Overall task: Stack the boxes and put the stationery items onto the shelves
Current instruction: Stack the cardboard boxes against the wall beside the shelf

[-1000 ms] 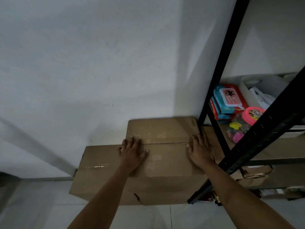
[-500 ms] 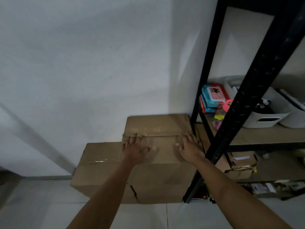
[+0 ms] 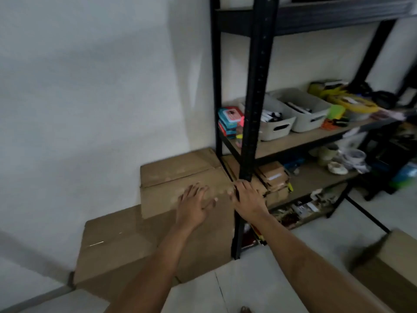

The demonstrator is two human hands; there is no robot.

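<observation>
A smaller cardboard box [image 3: 178,175] sits on top of a larger cardboard box [image 3: 121,240] against the white wall, left of a black metal shelf unit [image 3: 255,86]. My left hand [image 3: 194,204] lies flat on the top box with fingers spread. My right hand [image 3: 248,197] rests with straight fingers at the box's right edge, beside the shelf's front post. Colourful stationery packs [image 3: 230,120] lie on the middle shelf.
Two grey bins [image 3: 300,114] with pens, yellow and green items [image 3: 347,102] fill the middle shelf. Small boxes [image 3: 273,177] and tape rolls [image 3: 352,157] sit on the lower shelf. Another cardboard box [image 3: 392,267] stands on the tiled floor at right.
The view has swung right and back, showing more of the shelf and floor. Both hands have slid slightly back over the top box, still flat on it.
</observation>
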